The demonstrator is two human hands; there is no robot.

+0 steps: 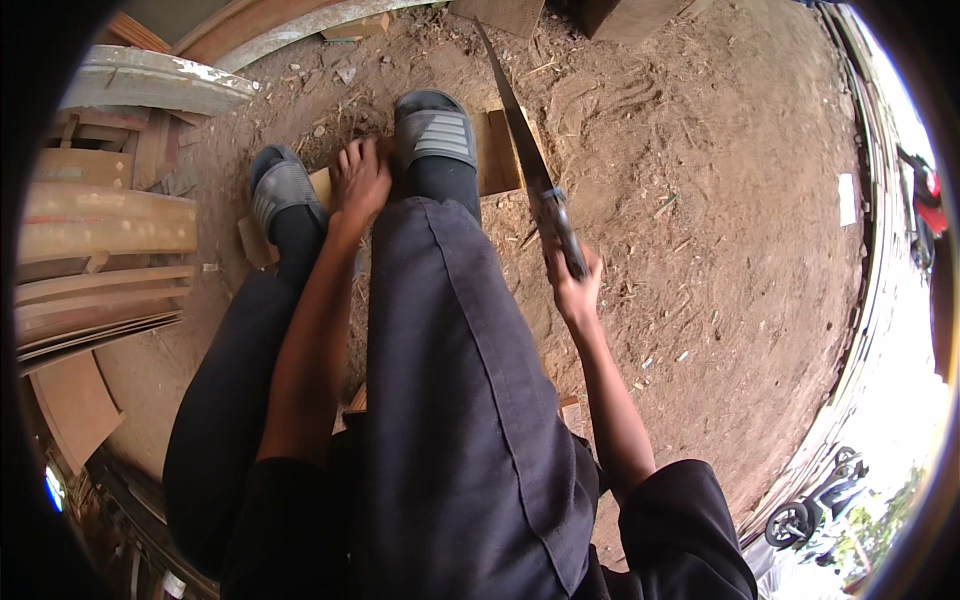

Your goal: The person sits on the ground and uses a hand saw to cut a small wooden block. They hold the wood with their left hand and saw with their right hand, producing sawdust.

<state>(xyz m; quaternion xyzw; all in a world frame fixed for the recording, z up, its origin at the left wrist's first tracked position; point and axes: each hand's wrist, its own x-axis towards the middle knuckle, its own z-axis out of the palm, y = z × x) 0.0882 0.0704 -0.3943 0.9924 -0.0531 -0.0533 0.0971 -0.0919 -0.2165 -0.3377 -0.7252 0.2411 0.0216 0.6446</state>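
Note:
My right hand (575, 285) is closed round the dark handle of a handsaw (517, 125). Its long blade points away from me and passes along the right end of a piece of wood (498, 160) low on the ground. My left hand (360, 180) is between my two feet, its fingers bent over the same wood. My right foot, in a grey striped slide sandal (435, 125), presses across the wood. The left sandal (283, 185) is beside its left part. Feet and hand hide much of the wood; whether the teeth touch it I cannot tell.
Stacked wooden boards and curved frames (105, 220) stand at the left. More timber (500, 15) lies at the far side. Brown dirt ground (700, 200) with wood scraps spreads to the right, toward a slatted edge (865, 200). A motorcycle (815, 510) is parked beyond it.

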